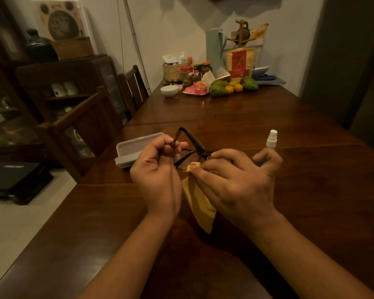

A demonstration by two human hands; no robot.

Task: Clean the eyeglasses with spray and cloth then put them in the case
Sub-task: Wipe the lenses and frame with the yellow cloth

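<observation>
From my remote seat I check the containers first; the pale grey rectangular plastic case [136, 151] lies open on the dark wooden table [268, 212], left of the hands, its lid tipped back and its pale inside facing up; at the far end a woven basket [173, 72] holds a few bottles and packets, a small white bowl [169, 90] sits in front of it, though I cannot see into it, and green and orange fruit [229, 86] lies piled beside a pink dish [195, 90].

The small clear spray bottle with a white pump top [271, 139] stands upright on the table just behind the right hand, apart from the fingers.

The black-framed eyeglasses [192, 152] are held above the table between both hands, near the case but outside it; the left hand [158, 169] is curled, pinching one temple arm between thumb and fingers, so the arm sticks up and away from me; the right hand [231, 180] pinches the yellow cleaning cloth [200, 203] against the frame near its middle with thumb and forefinger, the other fingers loosely bent, the little finger lifted toward the bottle; the rest of the cloth hangs down between the wrists.
</observation>
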